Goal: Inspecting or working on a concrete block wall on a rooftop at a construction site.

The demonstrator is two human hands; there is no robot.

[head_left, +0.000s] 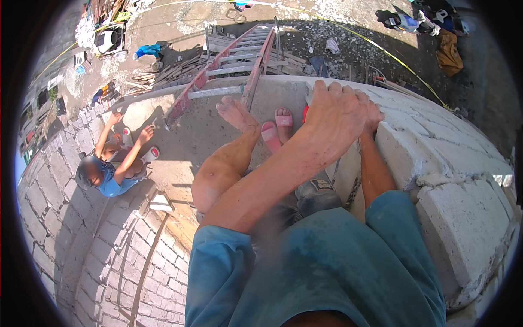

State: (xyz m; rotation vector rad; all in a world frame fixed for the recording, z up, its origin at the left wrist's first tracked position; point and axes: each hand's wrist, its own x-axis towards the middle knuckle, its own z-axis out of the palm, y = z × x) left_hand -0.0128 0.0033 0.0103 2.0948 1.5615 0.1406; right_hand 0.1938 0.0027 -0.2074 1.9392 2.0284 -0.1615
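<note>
We see both hands brought together at the top of the block wall [455, 218], which runs from just beside them down the right side. The left arm crosses in front of the body, so the left hand [332, 106] sits next to the right hand [373, 115] and partly hides it. The left fingers are bent, knuckles outward, but we cannot tell what, if anything, they close on; the right fingers are mostly hidden, so we cannot tell how they stand. We judge that the hands lean on the wall for balance, since the pose looks cramped.

A bit of red [305, 113] shows just left of the left hand; its kind is too covered to tell. The bent knee [213, 177] and bare foot [234, 113] sit left of the arms, probably to leave the reach free. Pink sandals [269, 136] lie between that foot and the left hand.

The ladder [231, 71] slopes from the ground up to the ledge [190, 133], likely placed there as a way up. Left of it, a co-worker [115, 186] in blue crouches with both arms out towards the ledge, apart from our hands.
</note>
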